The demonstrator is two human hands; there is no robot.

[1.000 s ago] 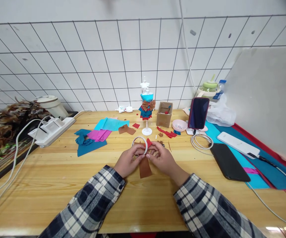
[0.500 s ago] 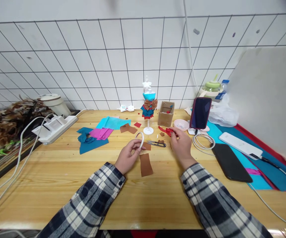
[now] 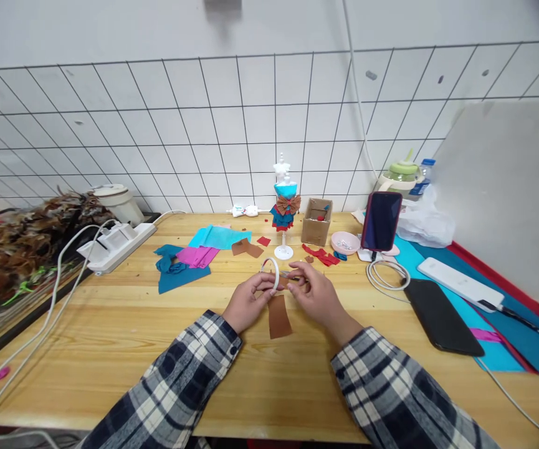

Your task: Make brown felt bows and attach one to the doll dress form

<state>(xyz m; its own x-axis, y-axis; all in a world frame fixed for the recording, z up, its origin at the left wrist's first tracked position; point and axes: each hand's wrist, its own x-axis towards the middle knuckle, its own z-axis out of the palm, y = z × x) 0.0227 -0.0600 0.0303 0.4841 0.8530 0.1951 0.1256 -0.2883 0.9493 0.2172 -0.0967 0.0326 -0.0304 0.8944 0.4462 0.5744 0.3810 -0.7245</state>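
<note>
My left hand (image 3: 249, 302) pinches a narrow white ring (image 3: 276, 273), which looks like a thin roll of tape, upright between thumb and fingers. Close beside it is my right hand (image 3: 319, 298), its fingers drawn together in a pinch; whatever they hold is too small to make out. Thread snips (image 3: 291, 275) lie partly hidden behind the right fingers. Just below the hands rests a brown crepe paper piece (image 3: 280, 318). Beyond them stands a small white dress form (image 3: 284, 249) dressed in blue and red ruffles with a brown bow (image 3: 288, 206).
Red scraps (image 3: 323, 255) lie by a pink bowl (image 3: 345, 242) and a cardboard box (image 3: 316, 223). Blue and pink paper (image 3: 199, 256) spreads at left, near a power strip (image 3: 119, 246). A propped phone (image 3: 381, 219), coiled cable (image 3: 386, 278) and black phone (image 3: 442, 317) sit right.
My right hand has left the red scraps and moved left and nearer, next to the white ring. The red scraps now lie on the table. My left hand keeps holding the ring.
</note>
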